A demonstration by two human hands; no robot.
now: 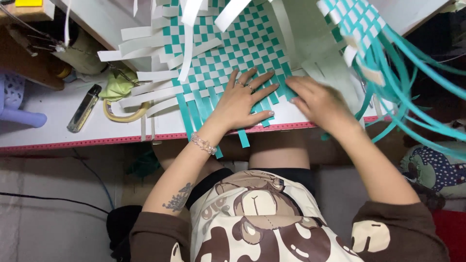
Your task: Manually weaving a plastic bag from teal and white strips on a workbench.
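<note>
A woven mat (233, 43) of teal and white plastic strips lies on the white table (53, 121), with loose strip ends sticking out all round. My left hand (241, 99) lies flat on its near edge, fingers spread, pressing down on the teal strips. My right hand (318, 99) rests palm down just to the right, on the mat's near right corner where a woven side wall (310, 39) rises. Long teal strips (412, 92) trail off to the right of that hand.
A lighter (83, 107), a yellow tape loop (124, 114) and a crumpled green cloth (118, 86) lie on the table's left part. A lilac plastic item (17, 104) sits at the far left. The table's near edge carries a red ruler band (97, 142).
</note>
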